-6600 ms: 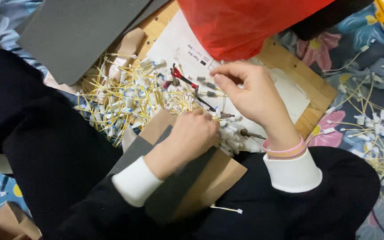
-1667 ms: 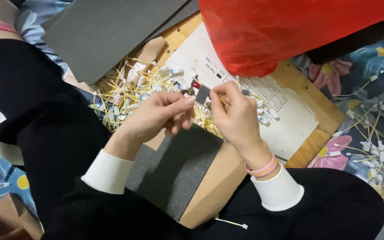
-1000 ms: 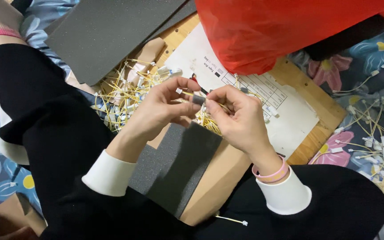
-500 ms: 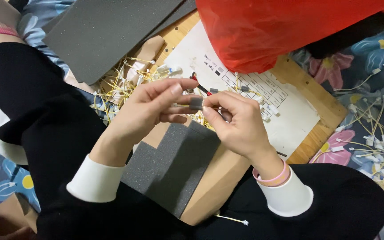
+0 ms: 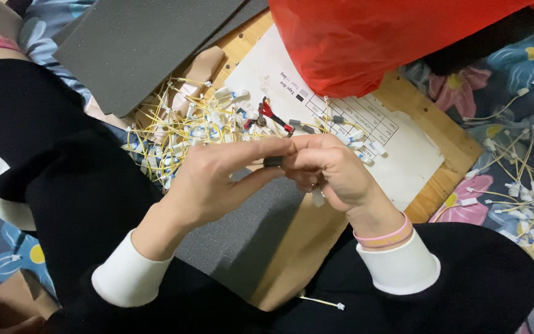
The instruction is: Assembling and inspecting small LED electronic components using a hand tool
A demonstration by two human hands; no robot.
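Between the left hand [image 5: 217, 185] and right hand [image 5: 332, 176] sits a small dark rectangular connector block [image 5: 273, 162], with the heap of yellow-wired white connectors [image 5: 180, 139] beyond the left hand, the white printed paper sheet [image 5: 397, 145] beyond the right, and the grey foam pad [image 5: 248, 229] beneath both.

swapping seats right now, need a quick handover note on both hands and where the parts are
Left hand and right hand meet above the lap, both pinching one small dark connector.
Pile of yellow wires with white plugs lies on the wooden board, beside the red-handled cutters on the printed sheet.
More wires lie on the floral cloth at right; one stray wire by the knee.
Done and left counts: cannot tell.
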